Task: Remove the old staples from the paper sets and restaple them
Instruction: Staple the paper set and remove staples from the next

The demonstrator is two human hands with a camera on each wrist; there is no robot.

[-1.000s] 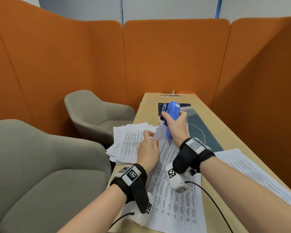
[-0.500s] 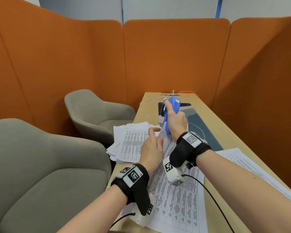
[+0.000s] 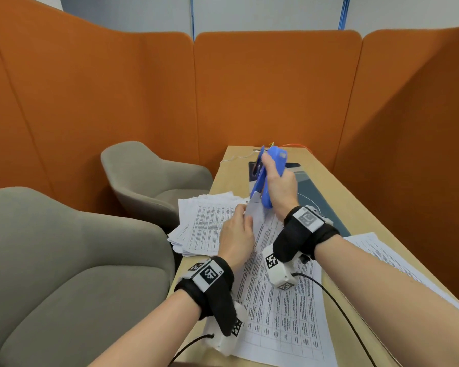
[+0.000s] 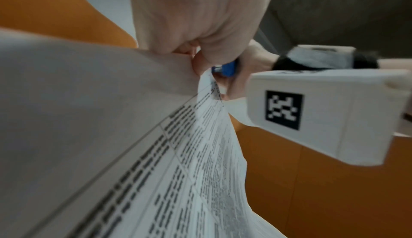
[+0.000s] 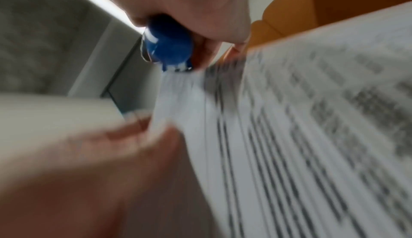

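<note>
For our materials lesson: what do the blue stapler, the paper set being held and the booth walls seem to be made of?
Blue stapler: likely moulded plastic, smooth with a slight sheen.
Paper set: thin matt white office paper, printed with tables; its pinched corner bends freely.
Booth walls: apparently orange woven fabric over padding, matt, with rounded edges.

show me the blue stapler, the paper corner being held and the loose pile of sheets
blue stapler (image 3: 274,168), head view, on its upper body above the fingers.
paper corner (image 3: 255,208), head view, on the lifted tip.
loose pile of sheets (image 3: 202,223), head view, on its top page.
</note>
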